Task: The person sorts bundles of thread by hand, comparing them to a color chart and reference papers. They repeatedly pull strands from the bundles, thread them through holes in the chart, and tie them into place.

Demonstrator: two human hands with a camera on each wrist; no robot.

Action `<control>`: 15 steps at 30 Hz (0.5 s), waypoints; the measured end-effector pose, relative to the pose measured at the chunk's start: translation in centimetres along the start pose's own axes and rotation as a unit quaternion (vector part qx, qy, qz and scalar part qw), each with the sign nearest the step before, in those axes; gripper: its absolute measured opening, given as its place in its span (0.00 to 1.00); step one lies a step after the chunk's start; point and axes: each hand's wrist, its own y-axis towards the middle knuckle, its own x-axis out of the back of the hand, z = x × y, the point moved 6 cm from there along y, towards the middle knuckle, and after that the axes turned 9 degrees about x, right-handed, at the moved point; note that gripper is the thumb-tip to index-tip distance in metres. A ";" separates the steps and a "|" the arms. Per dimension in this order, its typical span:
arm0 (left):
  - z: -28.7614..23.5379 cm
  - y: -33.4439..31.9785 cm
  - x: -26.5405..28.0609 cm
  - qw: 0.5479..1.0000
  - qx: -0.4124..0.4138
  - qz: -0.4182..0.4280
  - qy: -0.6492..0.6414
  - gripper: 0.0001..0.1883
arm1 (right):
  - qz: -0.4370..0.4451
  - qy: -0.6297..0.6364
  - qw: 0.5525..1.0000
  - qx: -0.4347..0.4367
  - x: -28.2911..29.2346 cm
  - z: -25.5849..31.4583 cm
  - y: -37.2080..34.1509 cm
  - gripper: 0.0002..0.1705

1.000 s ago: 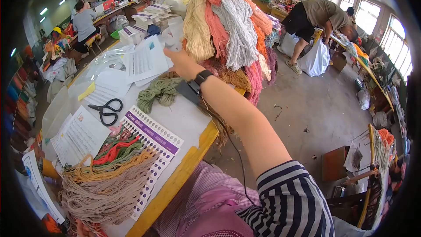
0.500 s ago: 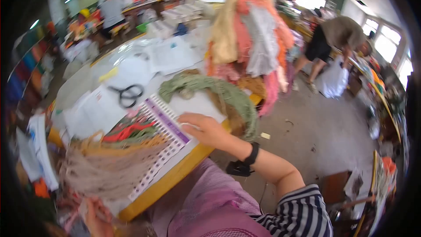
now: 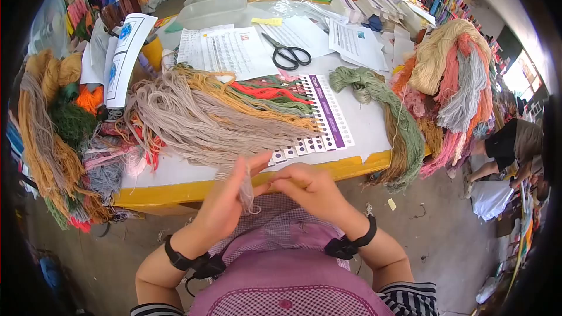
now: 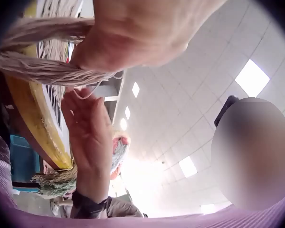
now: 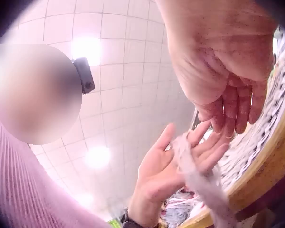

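A skein of pale mauve thread [image 5: 194,175] lies across the fingers of my left hand [image 3: 221,208], whose thumb stands apart in the right wrist view. My right hand [image 3: 313,190] is close beside it, fingers slightly bent, fingertips at or near the left fingers; whether they touch is unclear. In the left wrist view a thin loose strand [image 4: 88,96] hangs by the right fingertips. Both hands are at the table's front edge, below a long bundle of mauve thread [image 3: 193,117] that fans out from a punched card with a purple strip [image 3: 326,111], beside red and green threads [image 3: 272,92].
Black scissors [image 3: 287,54] lie on printed sheets [image 3: 234,52] behind the card. Green skeins [image 3: 404,131] hang over the front edge at right, near a tall yarn heap [image 3: 448,58]. More yarn [image 3: 52,134] hangs at left, beside an upright printed sheet [image 3: 126,61]. A person bends down at far right.
My right hand has moved from the papers, past the card, to meet my left hand, which has come up from the lower left with mauve thread. The view has turned left; the green skein now hangs over the edge.
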 end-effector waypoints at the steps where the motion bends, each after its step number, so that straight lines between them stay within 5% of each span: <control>1: 0.2 0.3 -0.3 0.999 -0.009 0.010 0.039 0.31 | -0.008 -0.063 0.997 0.054 0.0 0.6 0.1 0.08; 2: 0.3 0.6 -0.6 0.997 -0.018 0.021 0.079 0.31 | -0.016 -0.126 0.986 0.107 0.0 1.1 0.0 0.08; 8: -0.3 1.4 2.5 0.998 0.043 -0.005 -0.040 0.29 | -0.133 -0.398 0.901 0.114 7.2 -5.3 -1.6 0.14; 15: -0.4 2.4 0.4 0.993 0.058 0.009 -0.101 0.33 | -0.130 -0.438 0.883 0.112 5.6 -2.7 0.0 0.17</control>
